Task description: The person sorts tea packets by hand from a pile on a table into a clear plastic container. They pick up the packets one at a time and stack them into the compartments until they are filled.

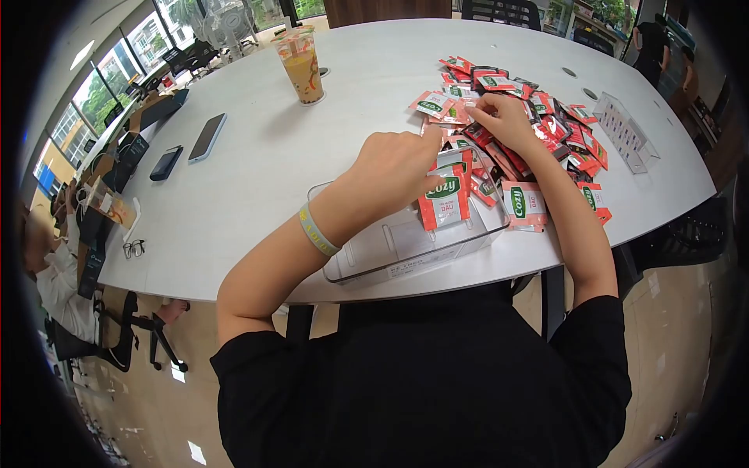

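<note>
In the head view, a pale worktop (234, 210) carries a spread heap of red sachets (555, 129), most of it ahead and to the right of the person, with green "Cozy" labels showing on many. The left hand (394, 170), a grey and yellow band (315, 230) on its wrist, is over a clear bin (382, 248) near the worktop's front edge. Its fingers are pinching the upper part of a held sachet (446, 209), which hangs label outward over the right part of the bin; whether a second one sits behind it is hard to tell. The right hand (503, 118) reaches over the heap with bent fingers, thumb and fingertips close to a pale-faced sachet; whether they have gripped it or only touch it, I cannot tell. One loose sachet (524, 204) lies between the bin and the right forearm, and another (594, 201) lies just beyond that forearm. A clear stand (624, 134) is beside the heap on the right. Farther off on the left are a lidded cup (303, 72) with an orange-brown drink, a phone (207, 138), a small dark case (165, 164) next to it, and glasses (134, 249) near the edge. A seated person (66, 273) is beyond the worktop at far left, and a standing person (651, 48) is at upper right.
</note>
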### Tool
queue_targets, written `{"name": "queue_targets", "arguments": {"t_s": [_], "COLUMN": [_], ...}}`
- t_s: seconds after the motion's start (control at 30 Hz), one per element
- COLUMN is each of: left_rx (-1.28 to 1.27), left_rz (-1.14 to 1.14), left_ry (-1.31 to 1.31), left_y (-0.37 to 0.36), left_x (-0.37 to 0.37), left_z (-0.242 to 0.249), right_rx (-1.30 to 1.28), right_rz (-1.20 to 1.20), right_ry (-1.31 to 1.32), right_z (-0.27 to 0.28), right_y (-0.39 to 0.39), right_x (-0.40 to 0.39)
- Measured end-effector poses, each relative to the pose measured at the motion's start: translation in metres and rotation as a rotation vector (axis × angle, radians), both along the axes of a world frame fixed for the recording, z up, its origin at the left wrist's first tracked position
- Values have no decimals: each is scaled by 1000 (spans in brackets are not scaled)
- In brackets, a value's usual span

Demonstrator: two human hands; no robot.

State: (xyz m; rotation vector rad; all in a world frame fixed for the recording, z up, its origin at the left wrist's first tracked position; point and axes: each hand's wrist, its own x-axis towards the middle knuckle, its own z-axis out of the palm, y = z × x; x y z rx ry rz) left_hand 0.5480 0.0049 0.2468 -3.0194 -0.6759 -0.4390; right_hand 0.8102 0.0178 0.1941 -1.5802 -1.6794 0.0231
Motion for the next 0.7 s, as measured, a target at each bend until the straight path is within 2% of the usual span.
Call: {"name": "queue_targets", "arguments": {"t_s": [0.03, 0.13, 0.33, 0.43, 0.53, 0.7], "left_rx": [-13, -3, -44, -107, -103, -64], "left_rz": [26, -5, -74, -91, -62, -75], "left_ry": [25, -3, -39, -62, -64, -112], "left_y": [0, 4, 12, 16, 16, 18], "left_x": [1, 1, 1, 3, 6, 9], "left_z": [2, 1, 1, 1, 2, -6], "right_rx": [86, 132, 117, 121, -55, -46], "right_rz": [11, -75, -186, -178, -183, -179], "right_ry": [-29, -6, -11, -39, -241, -402], "right_z": [-1, 9, 24, 21, 23, 2], "right_y": [1, -1, 4, 35, 70, 139], "right_x": [2, 12, 33, 44, 46, 48]}}
